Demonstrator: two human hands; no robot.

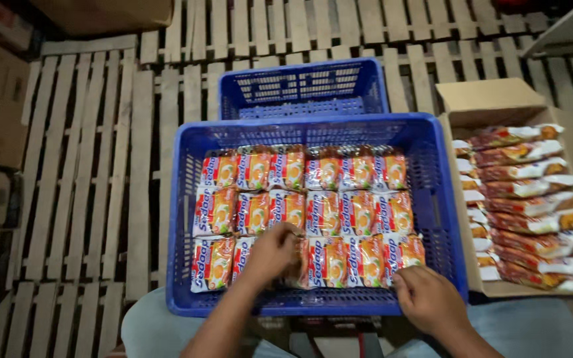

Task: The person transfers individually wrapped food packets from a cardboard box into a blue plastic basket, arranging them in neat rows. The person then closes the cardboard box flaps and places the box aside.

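Right hand (427, 299) is rested loosely closed on the blue crate (443, 219) near rim, nothing gripped. Left hand (272, 252) is closed on a front-row noodle packet (298, 262). Three rows of orange-red packets are laid; front row seems nearly filled. More packets are stacked in the cardboard box (492, 101) at right.

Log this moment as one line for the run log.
left hand on noodle packets | right hand at blue crate edge | carton of packets beside
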